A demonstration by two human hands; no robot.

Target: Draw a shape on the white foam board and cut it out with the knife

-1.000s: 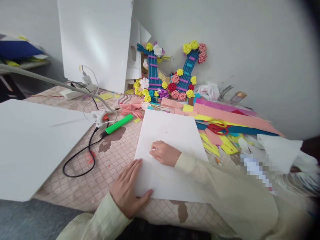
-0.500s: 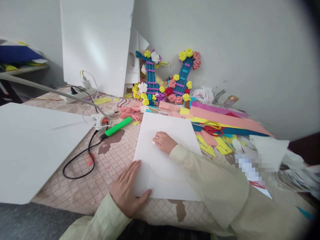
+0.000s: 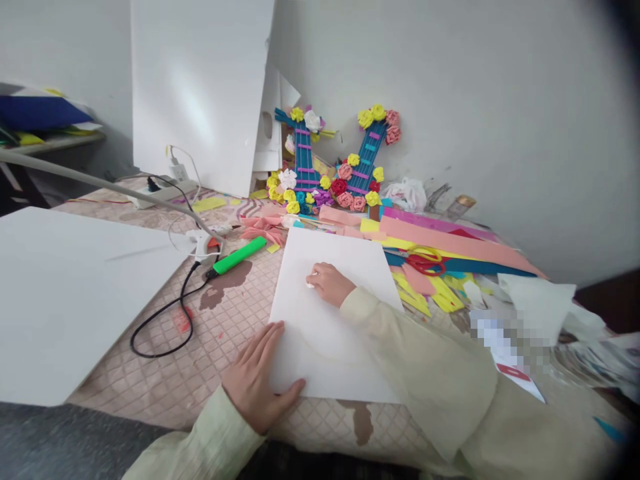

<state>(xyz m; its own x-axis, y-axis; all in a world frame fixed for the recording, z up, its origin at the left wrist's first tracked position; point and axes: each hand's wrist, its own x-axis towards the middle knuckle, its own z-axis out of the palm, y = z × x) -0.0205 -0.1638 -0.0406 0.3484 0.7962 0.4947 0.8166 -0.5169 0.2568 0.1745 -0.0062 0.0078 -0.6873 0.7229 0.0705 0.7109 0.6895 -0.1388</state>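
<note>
A white sheet [image 3: 345, 253] lies on the patterned table in front of me. My left hand [image 3: 257, 380] lies flat, fingers stretched, pressing the sheet's near left corner. My right hand [image 3: 329, 283] rests on the middle of the sheet with its fingers closed round a small white object, pressed to the paper; I cannot make out what it is. A faint curved line shows on the sheet below that hand.
A green highlighter [image 3: 239, 254] and a glue gun [image 3: 205, 243] with a black cord lie left of the sheet. Red-and-yellow scissors [image 3: 423, 260] lie on coloured paper strips at right. Blue flower-decorated crafts [image 3: 305, 160] lean against the wall. A large white board [image 3: 65, 293] lies at left.
My right hand has slid away from me up the sheet, then stayed near its middle. My left hand has kept its place on the corner. The view has shifted slightly.
</note>
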